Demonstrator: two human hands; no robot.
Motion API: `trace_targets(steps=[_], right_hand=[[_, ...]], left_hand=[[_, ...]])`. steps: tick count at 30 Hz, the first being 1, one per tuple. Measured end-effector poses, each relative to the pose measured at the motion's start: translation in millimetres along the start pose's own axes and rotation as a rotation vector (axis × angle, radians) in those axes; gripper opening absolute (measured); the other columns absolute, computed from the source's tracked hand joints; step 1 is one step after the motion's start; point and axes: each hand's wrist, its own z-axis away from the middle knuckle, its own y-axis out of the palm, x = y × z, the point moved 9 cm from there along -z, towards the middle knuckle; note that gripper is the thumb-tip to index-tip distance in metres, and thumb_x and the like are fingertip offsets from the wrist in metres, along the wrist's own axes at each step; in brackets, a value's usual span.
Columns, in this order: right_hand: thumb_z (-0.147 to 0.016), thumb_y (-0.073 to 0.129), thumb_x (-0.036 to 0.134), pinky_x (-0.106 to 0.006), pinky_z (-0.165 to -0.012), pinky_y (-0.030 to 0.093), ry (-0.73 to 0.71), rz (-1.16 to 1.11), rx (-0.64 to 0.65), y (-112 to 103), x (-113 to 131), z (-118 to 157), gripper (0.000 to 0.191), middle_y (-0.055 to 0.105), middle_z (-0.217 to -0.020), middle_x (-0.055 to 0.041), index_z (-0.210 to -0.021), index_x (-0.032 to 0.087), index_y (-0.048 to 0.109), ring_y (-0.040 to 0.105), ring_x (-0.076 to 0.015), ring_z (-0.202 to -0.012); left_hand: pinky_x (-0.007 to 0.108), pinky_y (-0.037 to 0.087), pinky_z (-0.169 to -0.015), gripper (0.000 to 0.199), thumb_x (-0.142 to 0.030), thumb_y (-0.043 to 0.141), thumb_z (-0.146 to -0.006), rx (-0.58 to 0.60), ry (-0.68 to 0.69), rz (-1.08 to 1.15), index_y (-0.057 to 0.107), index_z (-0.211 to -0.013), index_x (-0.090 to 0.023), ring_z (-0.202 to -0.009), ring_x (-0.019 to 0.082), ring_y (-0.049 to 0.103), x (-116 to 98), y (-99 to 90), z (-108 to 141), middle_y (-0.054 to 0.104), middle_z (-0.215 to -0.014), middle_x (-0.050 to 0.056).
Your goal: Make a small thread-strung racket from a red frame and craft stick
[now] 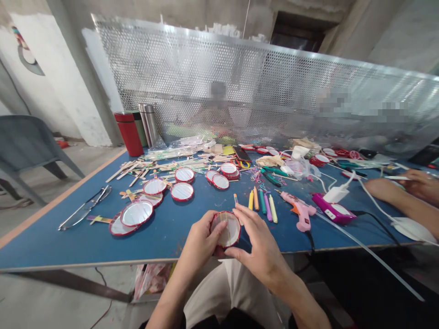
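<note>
The left hand (206, 234) clamps its grip on a red-rimmed disc (233, 232), thumb across its face; the right hand (256, 237) closes its grip around the rim at three o'clock. The disc lies between both hands, at the near edge of the worktop (82, 244). The right hand partly blocks the way towards the crayons (263, 203) at two o'clock and the glue gun (299, 206) near three; overlapping discs (137, 213) lie towards nine.

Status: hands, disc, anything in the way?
Left hand, right hand on red-rimmed disc. Held at table's near edge, left thumb over its face. Pink glue gun right, apart from hands.
</note>
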Motion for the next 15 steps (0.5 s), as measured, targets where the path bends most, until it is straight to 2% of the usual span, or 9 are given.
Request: trace_targets(steps=[5,9,15], right_hand=[[-0.071,0.078,0.026,-0.049,-0.095,0.048,-0.027,0.04,0.049,5,3,3,0.08,0.056,-0.129,-0.0152,-0.138,0.02,0.035,0.054,-0.0312,-0.119],[-0.069,0.08,0.03,-0.049,-0.091,0.05,-0.043,0.111,0.037,2,7,8,0.081,0.058,-0.124,-0.0178,-0.136,0.015,0.037,0.056,-0.0329,-0.112],[-0.078,0.071,0.034,-0.051,-0.09,0.05,-0.019,0.099,-0.016,4,8,18,0.074,0.056,-0.123,-0.0183,-0.139,0.014,0.034,0.055,-0.0328,-0.112]], left_hand=[[0.021,0.042,-0.046,0.029,-0.042,0.05,-0.086,0.156,-0.041,0.049,0.06,-0.101,-0.019,-0.046,0.011,0.053,7,13.6,3,0.059,-0.067,-0.003],[0.02,0.04,-0.045,0.027,-0.04,0.049,-0.087,0.206,-0.059,0.027,0.06,-0.099,-0.018,-0.046,0.011,0.052,6,18.4,5,0.057,-0.067,-0.004],[0.022,0.042,-0.061,0.021,-0.032,0.051,-0.086,0.176,0.048,-0.125,0.065,-0.094,-0.018,-0.069,0.015,0.056,-8,13.3,3,0.066,-0.078,0.0]])
